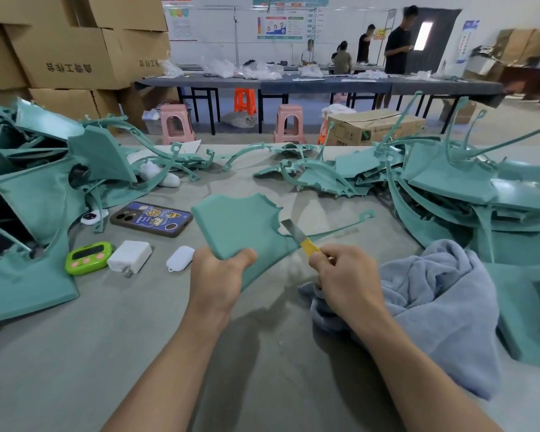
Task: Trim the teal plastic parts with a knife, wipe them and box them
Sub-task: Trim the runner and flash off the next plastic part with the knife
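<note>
My left hand grips a flat teal plastic part by its near edge and holds it above the grey table. My right hand holds a yellow-handled knife. Its steel blade lies against the notched right edge of the part, where a thin teal strip runs off to the right. A blue-grey cloth lies bunched under and to the right of my right hand. Piles of teal parts lie at the left and at the right.
A phone, a green timer, a white charger and a small white case lie left of my left hand. Cardboard boxes are stacked at the back left. Stools, a long table and several people are beyond.
</note>
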A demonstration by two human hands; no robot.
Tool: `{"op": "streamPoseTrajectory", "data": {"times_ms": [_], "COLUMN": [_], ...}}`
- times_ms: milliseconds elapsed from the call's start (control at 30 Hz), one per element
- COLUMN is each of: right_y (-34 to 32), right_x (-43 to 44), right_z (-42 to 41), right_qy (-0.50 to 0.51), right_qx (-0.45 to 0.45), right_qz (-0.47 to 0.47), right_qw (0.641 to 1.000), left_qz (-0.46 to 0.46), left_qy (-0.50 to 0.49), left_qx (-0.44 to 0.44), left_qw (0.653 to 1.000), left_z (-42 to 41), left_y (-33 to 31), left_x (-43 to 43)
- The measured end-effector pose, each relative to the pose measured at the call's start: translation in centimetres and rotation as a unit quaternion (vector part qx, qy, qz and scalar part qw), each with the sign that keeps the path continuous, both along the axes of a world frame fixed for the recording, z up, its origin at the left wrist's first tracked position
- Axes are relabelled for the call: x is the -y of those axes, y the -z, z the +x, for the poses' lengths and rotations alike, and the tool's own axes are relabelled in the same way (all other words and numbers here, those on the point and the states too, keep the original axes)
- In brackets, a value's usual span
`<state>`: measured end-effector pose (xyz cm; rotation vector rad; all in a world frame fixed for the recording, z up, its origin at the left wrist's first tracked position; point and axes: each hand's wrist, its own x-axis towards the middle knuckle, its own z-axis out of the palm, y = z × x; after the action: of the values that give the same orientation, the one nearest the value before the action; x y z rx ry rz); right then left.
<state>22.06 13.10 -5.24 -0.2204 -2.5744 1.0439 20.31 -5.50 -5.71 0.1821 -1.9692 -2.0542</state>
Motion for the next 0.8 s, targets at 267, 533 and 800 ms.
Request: {"op": "streamPoseTrajectory", "data": {"times_ms": [267,533,800], "right_y": [-0.3,-0.5,-0.4], "right_x": [-0.6,-2.1,-1.1], "right_z": [0.5,0.2,0.2], "right_qy": [0.005,0.078,0.002], "right_qx": [-0.06,-0.032,-0.026], "right_qz": [-0.019,-0.068,-0.018], "right_qw": [0.998,0.994,0.999], "left_qz": [-0.069,-0.119,-0.074], "left_qy": [0.002,0.021,0.042], "left_qx": [-0.061,-0.119,-0.128], "left_qw": [0.996,0.985,0.988], "left_z": [0.0,-0.1,0.0], "left_y": [0.5,1.0,0.7], "left_x": [0.4,0.9,0.9]}}
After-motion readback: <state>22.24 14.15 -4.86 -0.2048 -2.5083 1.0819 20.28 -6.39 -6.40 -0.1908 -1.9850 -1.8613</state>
